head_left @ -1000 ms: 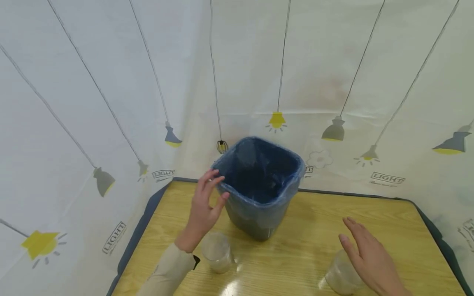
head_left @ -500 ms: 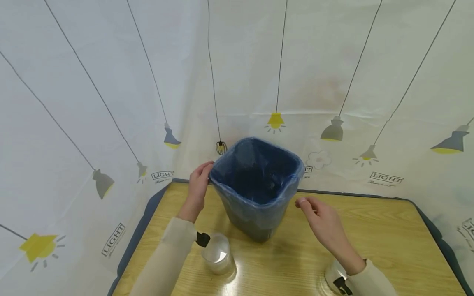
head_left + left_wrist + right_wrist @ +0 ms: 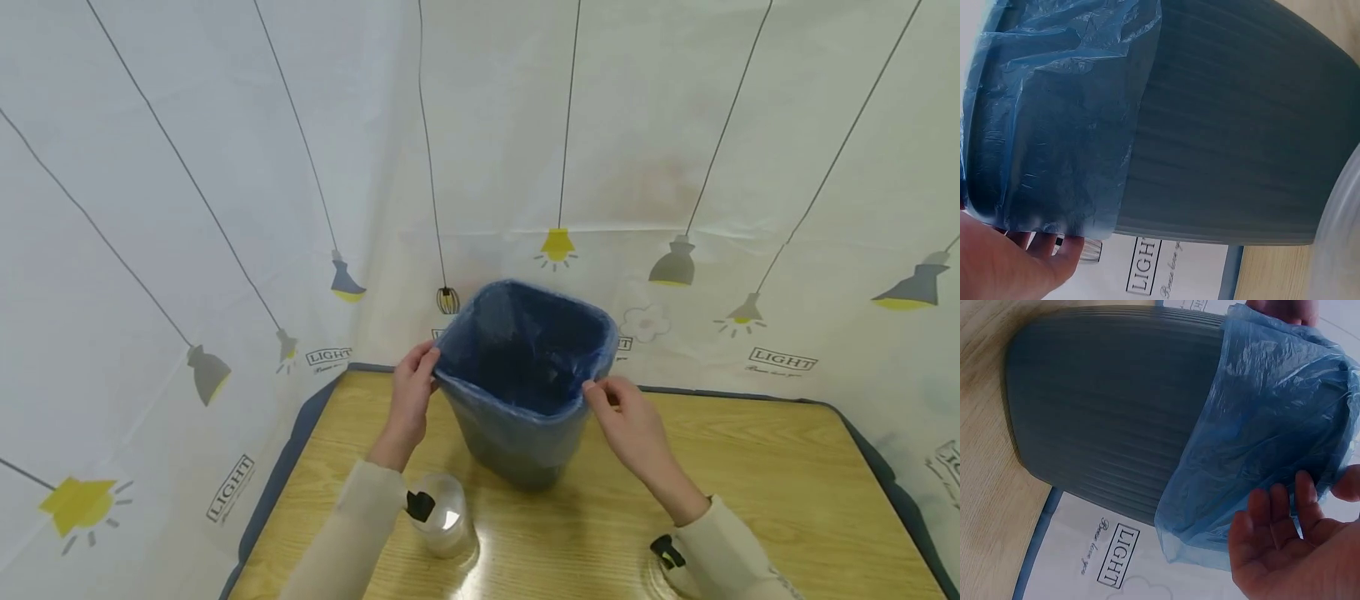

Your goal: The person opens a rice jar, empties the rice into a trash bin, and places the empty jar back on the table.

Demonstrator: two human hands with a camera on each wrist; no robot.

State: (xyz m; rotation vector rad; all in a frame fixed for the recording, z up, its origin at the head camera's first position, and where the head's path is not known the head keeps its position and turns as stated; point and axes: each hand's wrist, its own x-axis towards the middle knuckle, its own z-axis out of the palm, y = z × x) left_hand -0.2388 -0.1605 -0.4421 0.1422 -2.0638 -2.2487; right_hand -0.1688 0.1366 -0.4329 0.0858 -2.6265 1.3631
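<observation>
A dark grey trash can (image 3: 517, 467) stands upright on the table, lined with a translucent blue trash bag (image 3: 510, 408) that folds down outside its rim. My left hand (image 3: 410, 400) holds the bag-covered rim at its left corner; the left wrist view shows the fingers (image 3: 1071, 250) curled behind that corner. At the right front corner, my right hand (image 3: 633, 425) pinches the bag's edge between thumb and fingers. In the right wrist view, its fingers (image 3: 1279, 519) are bent against the blue plastic, with the thumb near the rim.
A clear plastic jar (image 3: 447, 533) stands beside the left sleeve, in front of the can. Another clear jar (image 3: 662, 582) is mostly hidden under the right sleeve. White sheeting (image 3: 495, 125) printed with hanging lamps rises behind the wooden table (image 3: 780, 467).
My left hand has moved from hovering at the rim to holding it. My right hand has come leftward from above the right jar to the can's right front corner.
</observation>
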